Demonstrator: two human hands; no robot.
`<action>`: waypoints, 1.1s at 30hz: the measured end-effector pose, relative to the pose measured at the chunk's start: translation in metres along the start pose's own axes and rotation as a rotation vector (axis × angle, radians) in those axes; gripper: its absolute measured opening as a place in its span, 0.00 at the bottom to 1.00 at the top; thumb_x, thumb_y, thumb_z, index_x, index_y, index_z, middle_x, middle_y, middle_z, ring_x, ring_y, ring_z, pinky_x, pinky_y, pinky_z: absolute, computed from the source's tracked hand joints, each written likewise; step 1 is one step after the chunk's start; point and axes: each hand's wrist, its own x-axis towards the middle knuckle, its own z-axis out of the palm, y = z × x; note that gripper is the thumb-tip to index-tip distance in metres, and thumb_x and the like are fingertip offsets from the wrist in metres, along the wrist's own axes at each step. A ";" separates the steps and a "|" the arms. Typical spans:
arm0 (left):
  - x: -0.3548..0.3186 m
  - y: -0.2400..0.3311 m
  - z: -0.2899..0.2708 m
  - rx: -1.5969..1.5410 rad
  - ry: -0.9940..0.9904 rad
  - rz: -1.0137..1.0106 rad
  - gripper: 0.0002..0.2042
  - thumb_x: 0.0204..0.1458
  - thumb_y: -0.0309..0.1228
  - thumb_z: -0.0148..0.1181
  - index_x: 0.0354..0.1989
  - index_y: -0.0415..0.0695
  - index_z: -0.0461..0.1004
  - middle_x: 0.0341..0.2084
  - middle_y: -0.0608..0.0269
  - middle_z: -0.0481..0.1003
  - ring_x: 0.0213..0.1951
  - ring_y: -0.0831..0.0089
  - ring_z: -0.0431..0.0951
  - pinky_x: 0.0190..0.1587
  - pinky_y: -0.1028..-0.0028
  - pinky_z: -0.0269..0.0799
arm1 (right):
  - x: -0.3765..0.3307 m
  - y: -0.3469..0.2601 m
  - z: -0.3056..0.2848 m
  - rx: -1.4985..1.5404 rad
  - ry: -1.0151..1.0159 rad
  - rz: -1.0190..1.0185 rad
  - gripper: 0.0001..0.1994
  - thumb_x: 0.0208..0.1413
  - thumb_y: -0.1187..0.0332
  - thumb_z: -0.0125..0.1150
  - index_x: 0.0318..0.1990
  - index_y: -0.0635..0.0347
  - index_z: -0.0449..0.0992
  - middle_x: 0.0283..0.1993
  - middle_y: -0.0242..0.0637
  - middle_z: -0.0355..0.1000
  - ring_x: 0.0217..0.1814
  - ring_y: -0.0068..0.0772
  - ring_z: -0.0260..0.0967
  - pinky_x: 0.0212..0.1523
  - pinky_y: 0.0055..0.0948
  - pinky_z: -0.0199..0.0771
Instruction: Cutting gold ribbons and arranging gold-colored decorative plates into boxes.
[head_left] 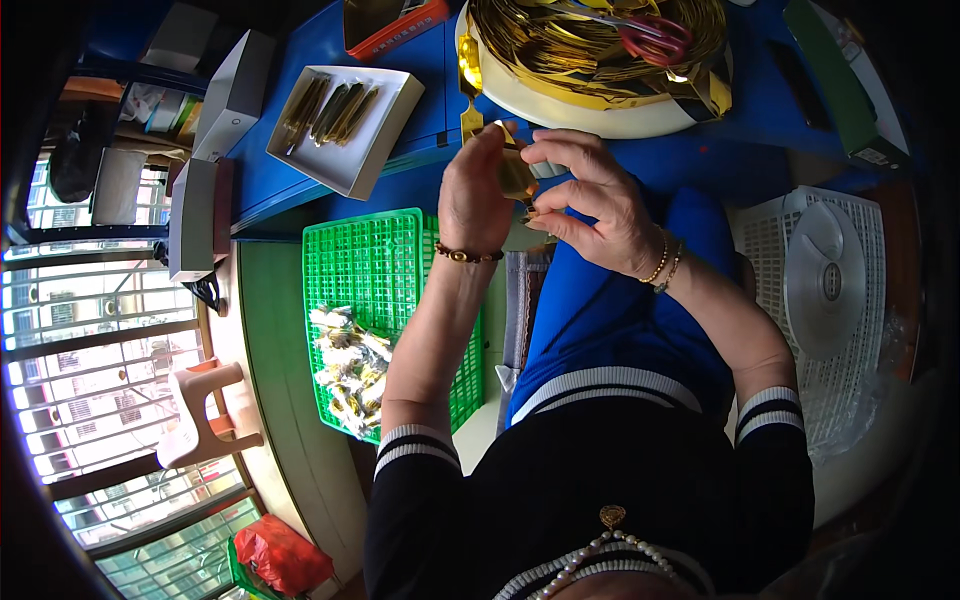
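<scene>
My left hand (475, 195) is closed around a shiny gold strip (471, 70), which runs from the table edge down into the fingers. A broader gold part of it (516, 178) shows between my two hands. My right hand (595, 205) pinches the lower end of this part between thumb and fingertip, the other fingers bent above it. What exactly lies in that pinch is too small to tell. Just beyond the hands, a heap of gold strips (590, 70) lies coiled on a round white tray (560, 115), with dark red-handled scissors (655, 40) on top.
On the blue table (440, 75) stands a white box (375, 150) of thin gold and dark pieces, near a red tin (400, 30). A green basket (365, 260) with whitish bundles sits below left. A white crate (770, 240) is at right, a green box (850, 80) far right.
</scene>
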 end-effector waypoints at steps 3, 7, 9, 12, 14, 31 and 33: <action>0.009 -0.029 -0.020 -0.059 -0.088 -0.115 0.14 0.57 0.36 0.41 0.43 0.40 0.68 0.35 0.61 0.72 0.37 0.72 0.73 0.39 0.75 0.70 | -0.001 0.008 -0.005 0.032 -0.016 -0.021 0.09 0.38 0.74 0.67 0.27 0.60 0.72 0.42 0.36 0.71 0.49 0.38 0.68 0.51 0.36 0.67; 0.005 -0.024 -0.020 0.081 -0.197 -0.094 0.19 0.53 0.42 0.52 0.45 0.40 0.68 0.39 0.60 0.73 0.43 0.72 0.71 0.47 0.71 0.63 | -0.003 0.018 -0.016 0.135 -0.060 0.060 0.08 0.42 0.72 0.66 0.27 0.60 0.71 0.36 0.36 0.74 0.43 0.38 0.71 0.52 0.39 0.66; 0.004 -0.009 -0.030 0.219 -0.314 -0.003 0.30 0.48 0.47 0.58 0.54 0.38 0.62 0.48 0.57 0.69 0.51 0.67 0.67 0.54 0.69 0.59 | -0.003 0.018 -0.019 0.164 -0.049 0.094 0.07 0.44 0.71 0.65 0.27 0.61 0.72 0.34 0.35 0.74 0.41 0.35 0.72 0.53 0.40 0.65; 0.009 0.005 -0.023 0.395 -0.734 -0.058 0.42 0.36 0.41 0.71 0.58 0.36 0.56 0.53 0.58 0.64 0.55 0.67 0.62 0.58 0.68 0.54 | -0.005 0.022 -0.023 0.249 -0.043 0.155 0.06 0.46 0.71 0.63 0.28 0.62 0.73 0.35 0.37 0.74 0.39 0.31 0.72 0.51 0.37 0.67; 0.014 0.002 -0.014 0.478 -0.803 -0.086 0.41 0.36 0.38 0.71 0.58 0.36 0.57 0.53 0.59 0.63 0.55 0.68 0.62 0.58 0.68 0.53 | -0.005 0.023 -0.024 0.297 -0.040 0.235 0.06 0.47 0.70 0.63 0.28 0.63 0.73 0.36 0.38 0.74 0.36 0.27 0.71 0.46 0.32 0.69; 0.014 0.028 0.027 0.221 -0.390 0.091 0.16 0.59 0.42 0.41 0.31 0.42 0.67 0.12 0.73 0.53 0.17 0.81 0.55 0.29 0.74 0.62 | -0.065 0.059 0.030 0.485 -0.155 0.577 0.41 0.35 0.46 0.68 0.54 0.61 0.59 0.56 0.38 0.59 0.60 0.32 0.57 0.60 0.36 0.55; 0.019 0.044 0.029 0.108 -0.483 0.080 0.16 0.59 0.42 0.41 0.31 0.42 0.68 0.13 0.74 0.53 0.17 0.81 0.54 0.30 0.74 0.60 | -0.071 0.054 0.043 0.580 -0.158 0.644 0.36 0.39 0.50 0.68 0.51 0.62 0.61 0.52 0.38 0.63 0.56 0.30 0.60 0.57 0.33 0.59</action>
